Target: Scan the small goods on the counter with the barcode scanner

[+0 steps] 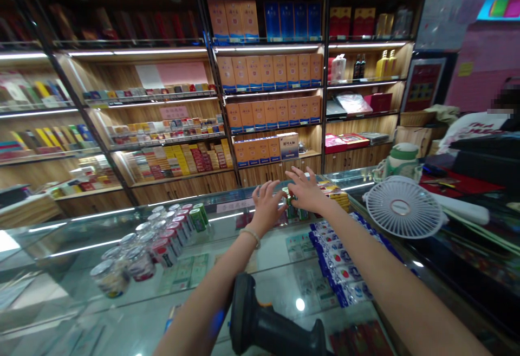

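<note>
Both arms reach out over a glass counter [195,302]. My left hand [267,204] has its fingers apart and curved, with nothing in it, just left of some green cans [291,211]. My right hand [305,191] is over those cans, its fingers spread; whether it touches one is hard to tell. Rows of cans and tubs [164,250] stand on the left of the counter, with green cans [199,218] at their far end. Blue and white packets [339,261] lie under my right forearm. A black handheld scanner [268,323] is at the near edge, beside my left forearm.
A white fan [400,207] and a green and white jug [400,162] are on the right. Yellow packs [339,198] lie beyond my right wrist. Shelves of boxes [268,71] line the back wall. A person in a white top [471,128] is at the far right.
</note>
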`<action>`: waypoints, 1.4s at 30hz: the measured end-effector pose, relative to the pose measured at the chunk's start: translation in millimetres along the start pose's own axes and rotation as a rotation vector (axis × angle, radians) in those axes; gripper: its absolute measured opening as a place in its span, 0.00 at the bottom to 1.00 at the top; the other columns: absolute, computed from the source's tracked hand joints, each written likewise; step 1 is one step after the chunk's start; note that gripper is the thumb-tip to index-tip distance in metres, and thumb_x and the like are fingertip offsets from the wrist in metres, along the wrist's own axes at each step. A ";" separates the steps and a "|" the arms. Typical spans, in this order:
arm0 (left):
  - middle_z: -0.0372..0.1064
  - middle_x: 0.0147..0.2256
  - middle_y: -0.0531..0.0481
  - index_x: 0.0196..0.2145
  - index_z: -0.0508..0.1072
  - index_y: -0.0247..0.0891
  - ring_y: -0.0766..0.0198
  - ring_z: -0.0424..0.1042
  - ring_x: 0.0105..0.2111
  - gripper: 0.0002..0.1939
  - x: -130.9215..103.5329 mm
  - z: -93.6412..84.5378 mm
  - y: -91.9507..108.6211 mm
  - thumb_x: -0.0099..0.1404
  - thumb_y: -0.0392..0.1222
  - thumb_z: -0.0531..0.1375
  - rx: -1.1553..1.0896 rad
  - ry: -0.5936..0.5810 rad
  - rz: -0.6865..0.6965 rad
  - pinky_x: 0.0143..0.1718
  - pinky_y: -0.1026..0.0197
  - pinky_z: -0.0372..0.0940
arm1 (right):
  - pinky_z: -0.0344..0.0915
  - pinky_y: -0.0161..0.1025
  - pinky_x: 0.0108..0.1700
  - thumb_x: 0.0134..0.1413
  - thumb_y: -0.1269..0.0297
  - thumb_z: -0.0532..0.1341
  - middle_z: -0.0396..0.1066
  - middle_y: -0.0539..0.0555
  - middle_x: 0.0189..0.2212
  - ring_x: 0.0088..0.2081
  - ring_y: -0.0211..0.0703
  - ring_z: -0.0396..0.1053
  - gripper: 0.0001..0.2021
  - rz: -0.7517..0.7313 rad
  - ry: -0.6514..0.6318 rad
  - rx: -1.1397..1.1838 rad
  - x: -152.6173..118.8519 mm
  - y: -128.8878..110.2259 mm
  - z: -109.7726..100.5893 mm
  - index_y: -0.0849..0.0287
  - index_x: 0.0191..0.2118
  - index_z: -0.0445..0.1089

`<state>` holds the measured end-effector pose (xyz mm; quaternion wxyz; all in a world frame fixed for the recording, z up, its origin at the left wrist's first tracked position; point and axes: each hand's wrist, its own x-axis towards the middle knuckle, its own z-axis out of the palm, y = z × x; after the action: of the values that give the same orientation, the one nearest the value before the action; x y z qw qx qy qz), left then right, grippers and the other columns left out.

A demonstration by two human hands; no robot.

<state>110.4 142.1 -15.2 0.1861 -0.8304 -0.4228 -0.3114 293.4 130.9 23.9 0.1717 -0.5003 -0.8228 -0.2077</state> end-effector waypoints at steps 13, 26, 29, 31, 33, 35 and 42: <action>0.44 0.71 0.41 0.68 0.54 0.50 0.46 0.42 0.71 0.35 6.3 -35.6 -21.5 0.68 0.54 0.59 0.166 0.042 -0.029 0.67 0.33 0.33 | 0.30 0.70 0.68 0.60 0.47 0.59 0.36 0.61 0.74 0.73 0.62 0.31 0.37 0.060 0.028 0.020 -1.8 1.7 -13.7 0.52 0.71 0.49; 0.49 0.70 0.40 0.67 0.59 0.51 0.45 0.45 0.70 0.30 -10.8 -115.0 -58.2 0.69 0.54 0.56 0.285 0.127 -0.147 0.68 0.35 0.33 | 0.32 0.63 0.69 0.65 0.49 0.53 0.48 0.60 0.71 0.71 0.58 0.40 0.29 0.077 0.269 0.006 10.9 -34.0 -38.3 0.53 0.67 0.59; 0.50 0.69 0.41 0.65 0.63 0.51 0.44 0.47 0.69 0.29 -16.6 -143.0 -71.6 0.68 0.54 0.58 0.305 0.136 -0.190 0.68 0.36 0.35 | 0.33 0.61 0.69 0.66 0.49 0.52 0.51 0.59 0.70 0.70 0.57 0.43 0.27 0.055 0.305 0.035 20.4 -49.9 -45.9 0.53 0.66 0.61; 0.51 0.69 0.42 0.63 0.65 0.52 0.44 0.47 0.69 0.27 -21.3 -159.3 -81.5 0.68 0.52 0.58 0.325 0.147 -0.211 0.67 0.35 0.36 | 0.33 0.60 0.69 0.67 0.49 0.51 0.52 0.58 0.70 0.70 0.56 0.44 0.27 0.029 0.310 0.046 27.4 -61.2 -50.1 0.52 0.66 0.61; 0.52 0.68 0.41 0.62 0.67 0.51 0.44 0.47 0.68 0.25 -27.1 -172.3 -92.5 0.68 0.51 0.59 0.352 0.164 -0.229 0.67 0.36 0.37 | 0.33 0.60 0.69 0.67 0.48 0.51 0.52 0.58 0.70 0.70 0.56 0.44 0.26 0.005 0.304 0.057 34.2 -72.9 -52.6 0.52 0.66 0.61; 0.54 0.68 0.42 0.61 0.68 0.50 0.44 0.48 0.68 0.24 -33.6 -181.6 -104.4 0.68 0.49 0.59 0.374 0.179 -0.249 0.67 0.36 0.38 | 0.33 0.60 0.69 0.67 0.48 0.51 0.53 0.58 0.70 0.70 0.56 0.44 0.26 -0.009 0.292 0.071 41.0 -84.3 -52.4 0.52 0.65 0.61; 0.55 0.67 0.43 0.58 0.69 0.51 0.44 0.49 0.67 0.22 -54.2 -191.0 -139.6 0.67 0.47 0.59 0.423 0.204 -0.325 0.65 0.34 0.41 | 0.38 0.60 0.67 0.67 0.51 0.50 0.56 0.58 0.68 0.69 0.56 0.47 0.24 -0.024 0.259 0.131 67.7 -116.1 -35.3 0.50 0.64 0.62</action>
<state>-96.9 81.1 95.3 0.3445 -0.6590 -0.5850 -0.3238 162.3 115.7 67.5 0.3062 -0.4471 -0.8115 -0.2186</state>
